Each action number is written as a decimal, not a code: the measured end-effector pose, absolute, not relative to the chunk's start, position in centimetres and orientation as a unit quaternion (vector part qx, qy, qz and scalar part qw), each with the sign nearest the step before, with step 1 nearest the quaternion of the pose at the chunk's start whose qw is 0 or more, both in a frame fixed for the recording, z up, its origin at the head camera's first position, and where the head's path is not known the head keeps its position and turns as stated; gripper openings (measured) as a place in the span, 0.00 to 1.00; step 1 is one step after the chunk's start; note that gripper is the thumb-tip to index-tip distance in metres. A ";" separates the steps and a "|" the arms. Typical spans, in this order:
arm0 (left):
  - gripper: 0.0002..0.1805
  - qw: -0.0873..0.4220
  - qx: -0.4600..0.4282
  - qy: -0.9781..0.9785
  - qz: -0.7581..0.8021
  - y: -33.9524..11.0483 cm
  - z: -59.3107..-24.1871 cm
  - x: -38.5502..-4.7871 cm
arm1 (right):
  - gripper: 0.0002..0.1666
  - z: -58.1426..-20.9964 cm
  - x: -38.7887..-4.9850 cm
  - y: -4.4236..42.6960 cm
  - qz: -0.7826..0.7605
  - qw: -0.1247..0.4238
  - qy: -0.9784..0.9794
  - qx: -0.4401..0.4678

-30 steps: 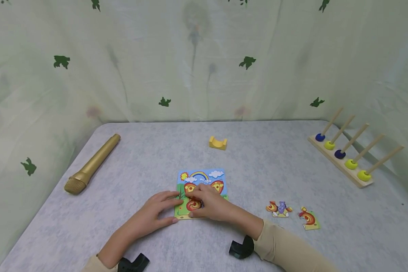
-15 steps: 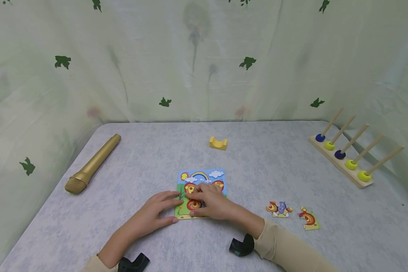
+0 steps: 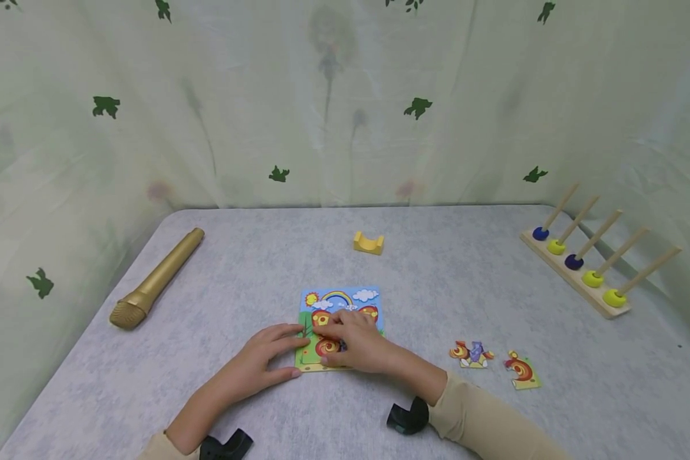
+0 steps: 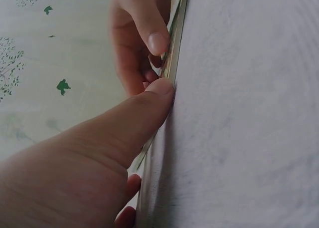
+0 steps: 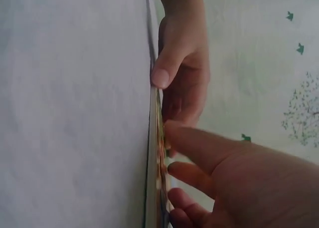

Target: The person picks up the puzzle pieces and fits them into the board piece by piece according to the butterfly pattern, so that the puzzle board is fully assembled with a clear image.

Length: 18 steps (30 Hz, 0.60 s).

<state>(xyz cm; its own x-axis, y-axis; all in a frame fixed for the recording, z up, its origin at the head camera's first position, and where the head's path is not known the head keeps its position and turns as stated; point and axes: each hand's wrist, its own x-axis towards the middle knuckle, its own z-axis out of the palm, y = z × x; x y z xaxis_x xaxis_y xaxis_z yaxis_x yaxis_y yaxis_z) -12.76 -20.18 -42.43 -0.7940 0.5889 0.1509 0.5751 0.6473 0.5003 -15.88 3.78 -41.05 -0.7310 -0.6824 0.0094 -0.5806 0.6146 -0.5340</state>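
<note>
A picture puzzle board with a sun, a rainbow and clouds lies flat near the middle of the table. My left hand rests at its left side, fingertips on the green edge and thumb at the near corner. From the right, my right hand reaches over the board. Its thumb and index finger are set apart around a puzzle piece with a red and yellow swirl at the lower left, and hold it there. The hand hides much of the board's middle and lower right. Both wrist views show the thin board edge-on.
Two loose puzzle pieces, one with a purple figure and one with a red curve, lie to the right. A yellow notched block sits behind the board. A gold microphone lies left; a pegged wooden stand stands far right.
</note>
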 end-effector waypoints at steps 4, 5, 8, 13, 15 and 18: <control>0.26 0.017 0.314 0.908 0.279 -20.2 -42.4 -12.8 | 0.35 -39.8 -15.9 4.6 -0.310 0.161 0.872 -0.345; 0.26 0.018 0.312 0.908 0.280 -20.1 -42.4 -12.8 | 0.36 -39.4 -15.9 4.9 -0.326 0.171 0.864 -0.344; 0.26 0.019 0.309 0.909 0.281 -20.1 -42.4 -12.8 | 0.37 -38.2 -15.7 6.3 -0.369 0.181 0.844 -0.346; 0.26 0.013 0.313 0.909 0.276 -20.1 -42.5 -12.8 | 0.38 -36.6 -15.0 9.7 -0.399 0.135 0.842 -0.335; 0.26 0.009 0.314 0.908 0.275 -20.1 -42.5 -12.8 | 0.39 -36.2 -14.6 11.3 -0.411 0.112 0.844 -0.325; 0.26 0.006 0.314 0.909 0.276 -20.1 -42.6 -12.7 | 0.41 -35.7 -14.0 13.8 -0.419 0.077 0.852 -0.304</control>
<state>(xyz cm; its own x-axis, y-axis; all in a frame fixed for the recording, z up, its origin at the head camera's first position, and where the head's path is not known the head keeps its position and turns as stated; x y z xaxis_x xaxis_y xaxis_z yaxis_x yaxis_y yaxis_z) -12.75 -20.15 -42.62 -0.8031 0.5733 0.1625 0.5668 0.6510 0.5049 -14.02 13.75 -35.72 -0.8036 -0.5821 0.1240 -0.4535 0.4641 -0.7609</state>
